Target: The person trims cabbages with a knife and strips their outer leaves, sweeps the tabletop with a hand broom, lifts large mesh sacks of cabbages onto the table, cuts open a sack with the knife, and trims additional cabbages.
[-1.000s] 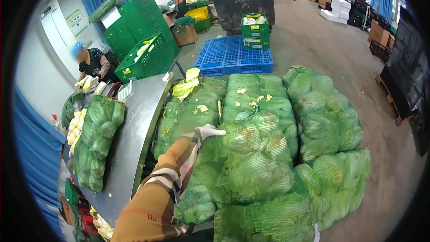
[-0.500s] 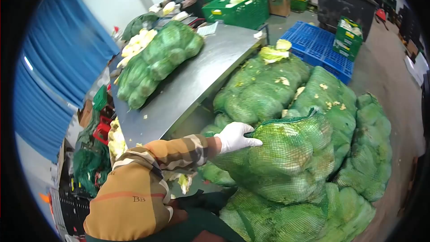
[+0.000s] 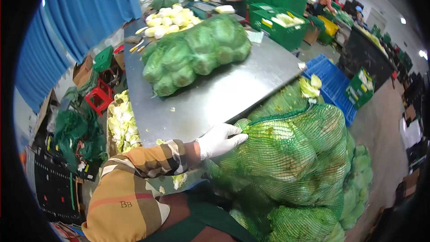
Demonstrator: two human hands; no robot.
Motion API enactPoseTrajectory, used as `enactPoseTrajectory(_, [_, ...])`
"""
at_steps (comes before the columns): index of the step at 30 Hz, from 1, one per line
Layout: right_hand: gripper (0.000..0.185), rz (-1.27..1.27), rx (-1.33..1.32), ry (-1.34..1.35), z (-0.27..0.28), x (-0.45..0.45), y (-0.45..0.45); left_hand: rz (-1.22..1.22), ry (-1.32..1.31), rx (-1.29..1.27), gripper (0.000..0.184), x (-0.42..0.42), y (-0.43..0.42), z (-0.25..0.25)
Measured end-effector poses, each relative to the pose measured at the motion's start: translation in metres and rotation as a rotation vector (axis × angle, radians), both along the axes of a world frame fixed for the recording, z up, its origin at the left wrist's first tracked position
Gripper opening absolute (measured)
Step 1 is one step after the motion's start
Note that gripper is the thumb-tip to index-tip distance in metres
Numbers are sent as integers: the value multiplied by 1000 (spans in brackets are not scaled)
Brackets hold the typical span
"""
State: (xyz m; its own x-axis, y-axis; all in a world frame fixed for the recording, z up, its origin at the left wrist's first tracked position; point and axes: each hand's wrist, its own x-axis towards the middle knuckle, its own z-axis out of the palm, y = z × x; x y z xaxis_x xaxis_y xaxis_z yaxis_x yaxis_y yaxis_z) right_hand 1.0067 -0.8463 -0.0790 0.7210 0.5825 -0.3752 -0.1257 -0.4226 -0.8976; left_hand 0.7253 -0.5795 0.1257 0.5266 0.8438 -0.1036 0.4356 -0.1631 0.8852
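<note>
The left hand point(image 3: 219, 142) pinches the sack point(image 3: 289, 154) by its corner, thumb opposing fingers; the right hand is out of view. A deeper grip should steady it.

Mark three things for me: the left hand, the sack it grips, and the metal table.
Left hand point(image 3: 219, 141): head view, on the back of the white glove.
Gripped sack point(image 3: 282, 148): head view, on its mesh side.
Metal table point(image 3: 215, 101): head view, on its bare top.

Left arm point(image 3: 154, 161) bent, reaching rightward; gloved left hand point(image 3: 219, 141) palm-down, fingers point(image 3: 232, 129) apparently pinched.
</note>
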Motion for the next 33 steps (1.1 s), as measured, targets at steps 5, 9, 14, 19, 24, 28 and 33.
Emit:
enactPoseTrajectory(5, [30, 180, 64, -313, 143, -1, 70, 253, -138, 113, 37, -138, 19, 50])
enactPoseTrajectory(9, [30, 482, 162, -698, 273, -24, 185, 840, -300, 278, 35, -252, -10, -7])
enactPoseTrajectory(14, [45, 1003, 492, -1360, 328, -186, 470, 1512, -631, 281, 33, -336, -22, -165])
enactPoseTrajectory(19, [30, 900, 906, -1303, 272, -322, 564, 1601, -862, -73, 42, -447, 11, -244])
enactPoseTrajectory(24, [54, 1124, 741, -1332, 180, -321, 484, 1552, -763, -271, 43, -524, 29, -317])
enactPoseTrajectory(28, [59, 998, 635, -1134, 155, -305, 442, 1579, -796, -226, 43, -486, 8, -266])
enactPoseTrajectory(33, [55, 841, 723, -995, 107, -302, 437, 1503, -771, -268, 46, -511, -15, -308])
